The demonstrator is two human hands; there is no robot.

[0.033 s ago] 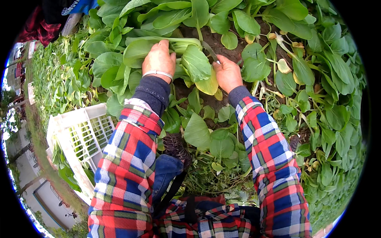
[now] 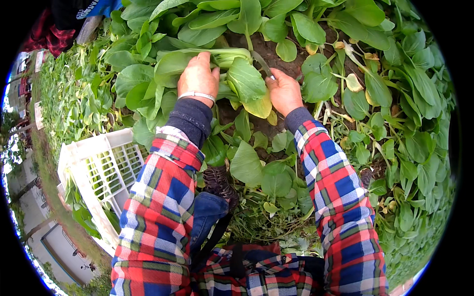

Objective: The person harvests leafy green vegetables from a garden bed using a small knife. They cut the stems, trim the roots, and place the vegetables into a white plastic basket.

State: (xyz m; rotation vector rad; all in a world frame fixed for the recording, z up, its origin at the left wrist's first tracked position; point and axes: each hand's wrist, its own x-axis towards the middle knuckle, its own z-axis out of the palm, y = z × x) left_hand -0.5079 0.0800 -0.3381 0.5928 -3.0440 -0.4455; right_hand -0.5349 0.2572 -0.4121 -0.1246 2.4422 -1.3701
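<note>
My left hand [image 2: 199, 76], with a pale bracelet at the wrist, is closed around a head of bok choy [image 2: 236, 55]. The plant lies tilted sideways, its pale stalk end toward the right and its leaves toward the left. In my closed right hand [image 2: 284, 92] is a knife, its handle mostly hidden by the fingers. The narrow grey knife blade [image 2: 261, 61] slants up and left, close to the stalk end; whether it touches the stalks I cannot tell. Below the stalks hang a broad green leaf [image 2: 247, 81] and a yellowing leaf [image 2: 258, 105].
A white slatted plastic crate [image 2: 106, 148] with greens in it stands to my left. Leafy plants [image 2: 419, 103] grow densely at the right and far side. Brown soil [image 2: 284, 61] shows beyond my right hand. My shoe [image 2: 217, 182] is among low leaves. Dark red plaid cloth [image 2: 57, 37] appears far left.
</note>
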